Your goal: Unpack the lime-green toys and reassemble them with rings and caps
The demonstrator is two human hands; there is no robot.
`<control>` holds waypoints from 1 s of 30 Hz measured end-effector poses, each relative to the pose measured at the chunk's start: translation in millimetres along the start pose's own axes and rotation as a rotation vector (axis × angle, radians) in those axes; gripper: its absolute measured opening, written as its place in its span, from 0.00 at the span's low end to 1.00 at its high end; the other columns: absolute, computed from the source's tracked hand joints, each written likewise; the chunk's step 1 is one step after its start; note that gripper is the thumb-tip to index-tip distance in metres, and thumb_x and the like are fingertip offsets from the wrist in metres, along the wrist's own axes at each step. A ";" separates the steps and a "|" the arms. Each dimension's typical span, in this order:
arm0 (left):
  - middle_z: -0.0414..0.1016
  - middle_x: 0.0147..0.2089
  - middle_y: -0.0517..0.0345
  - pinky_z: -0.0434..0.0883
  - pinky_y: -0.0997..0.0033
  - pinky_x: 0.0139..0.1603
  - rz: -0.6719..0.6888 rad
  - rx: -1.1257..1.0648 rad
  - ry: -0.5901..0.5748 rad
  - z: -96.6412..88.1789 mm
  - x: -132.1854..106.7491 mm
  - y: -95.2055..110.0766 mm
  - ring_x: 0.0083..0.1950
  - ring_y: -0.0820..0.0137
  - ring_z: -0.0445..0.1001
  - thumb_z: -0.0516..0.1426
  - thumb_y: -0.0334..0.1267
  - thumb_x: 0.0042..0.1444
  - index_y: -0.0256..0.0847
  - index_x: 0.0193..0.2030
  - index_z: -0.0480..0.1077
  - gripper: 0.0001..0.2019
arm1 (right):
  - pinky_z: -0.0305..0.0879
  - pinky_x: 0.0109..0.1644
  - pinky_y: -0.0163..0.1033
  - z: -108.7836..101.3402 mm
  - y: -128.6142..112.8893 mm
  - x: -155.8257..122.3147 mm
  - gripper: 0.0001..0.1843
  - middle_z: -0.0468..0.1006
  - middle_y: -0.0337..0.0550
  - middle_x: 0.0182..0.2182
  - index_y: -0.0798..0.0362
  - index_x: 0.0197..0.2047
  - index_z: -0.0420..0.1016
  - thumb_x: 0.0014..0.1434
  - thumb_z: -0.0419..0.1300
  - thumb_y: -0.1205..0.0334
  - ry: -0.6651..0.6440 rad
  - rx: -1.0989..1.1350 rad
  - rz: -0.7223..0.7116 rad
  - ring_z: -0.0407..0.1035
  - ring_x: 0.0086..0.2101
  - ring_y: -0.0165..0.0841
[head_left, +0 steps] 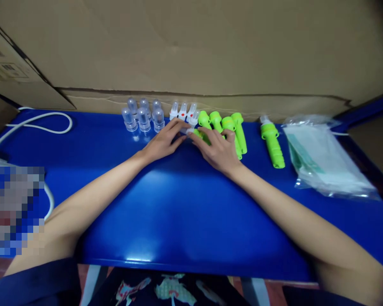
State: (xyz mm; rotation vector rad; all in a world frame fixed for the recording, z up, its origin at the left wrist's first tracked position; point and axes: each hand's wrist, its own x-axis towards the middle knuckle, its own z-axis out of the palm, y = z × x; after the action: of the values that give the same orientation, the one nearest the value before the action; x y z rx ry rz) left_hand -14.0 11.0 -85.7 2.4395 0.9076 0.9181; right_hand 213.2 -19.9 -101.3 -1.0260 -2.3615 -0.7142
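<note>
My left hand (pixel 167 139) and my right hand (pixel 219 149) meet over the back middle of the table. Between their fingertips is a small white piece (pixel 189 131), partly covered by the fingers and blurred. Just behind it stand several small white pieces with clear domed tops (pixel 183 111), some with a red dot. Bright green flashlight bodies (pixel 240 134) lie beside and partly under my right hand. To the left of my left hand, several clear plastic domed caps (pixel 144 120) stand upright in two rows.
Farther right lies a green flashlight (pixel 273 145) with a clear tip, near a clear plastic bag (pixel 330 157) with white and green contents. Cardboard (pixel 191 51) walls the back of the blue table (pixel 166 212). A white cable (pixel 51 127) loops at the left, above a blurred-out item.
</note>
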 end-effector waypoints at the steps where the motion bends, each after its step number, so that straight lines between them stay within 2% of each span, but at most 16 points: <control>1: 0.66 0.60 0.46 0.71 0.51 0.62 0.006 0.002 -0.003 0.6 0.5 -1.2 0.61 0.59 0.70 0.47 0.45 0.70 0.43 0.61 0.64 0.18 | 0.56 0.54 0.50 0.3 0.2 -0.7 0.23 0.74 0.52 0.56 0.46 0.66 0.67 0.72 0.46 0.65 0.001 -0.001 0.004 0.69 0.47 0.42; 5: 0.67 0.59 0.47 0.70 0.51 0.63 0.080 0.007 0.016 4.2 2.5 -6.3 0.63 0.59 0.69 0.47 0.43 0.70 0.43 0.61 0.64 0.17 | 0.51 0.58 0.50 1.5 0.5 -1.9 0.23 0.74 0.49 0.55 0.43 0.66 0.66 0.71 0.48 0.65 -0.032 0.009 0.062 0.69 0.48 0.40; 9: 0.68 0.58 0.48 0.70 0.51 0.63 0.143 0.017 0.029 6.4 4.2 -9.8 0.62 0.60 0.69 0.48 0.42 0.69 0.45 0.60 0.64 0.16 | 0.51 0.56 0.49 -1.3 0.5 -1.7 0.22 0.74 0.49 0.55 0.43 0.66 0.66 0.72 0.47 0.63 -0.062 -0.022 0.074 0.69 0.48 0.40; 15: 0.67 0.58 0.49 0.71 0.55 0.61 0.146 0.052 0.041 7.6 4.7 -11.6 0.61 0.61 0.70 0.50 0.41 0.68 0.44 0.61 0.63 0.16 | 0.52 0.52 0.48 -3.7 1.5 -2.5 0.22 0.72 0.51 0.57 0.45 0.66 0.65 0.73 0.44 0.61 -0.100 -0.033 0.061 0.68 0.49 0.41; 21: 0.68 0.56 0.47 0.72 0.57 0.59 0.124 0.069 0.074 9.4 3.9 -12.4 0.55 0.63 0.73 0.52 0.41 0.68 0.42 0.61 0.62 0.17 | 0.53 0.53 0.48 -2.0 1.4 -1.7 0.22 0.71 0.54 0.57 0.46 0.67 0.63 0.72 0.47 0.61 -0.104 -0.015 0.046 0.66 0.50 0.41; 30: 0.69 0.56 0.45 0.72 0.60 0.58 0.114 0.099 0.062 5.0 1.1 -2.8 0.57 0.63 0.71 0.50 0.34 0.67 0.38 0.57 0.65 0.14 | 0.50 0.55 0.49 -1.4 1.1 -0.3 0.23 0.72 0.53 0.57 0.45 0.66 0.64 0.71 0.49 0.67 -0.076 0.009 0.017 0.67 0.50 0.41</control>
State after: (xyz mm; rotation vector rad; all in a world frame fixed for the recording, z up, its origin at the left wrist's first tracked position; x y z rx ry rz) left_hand -11.1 13.1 -90.3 2.5830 0.8621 1.0158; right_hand 214.6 -20.3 -100.1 -1.0863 -2.4156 -0.6686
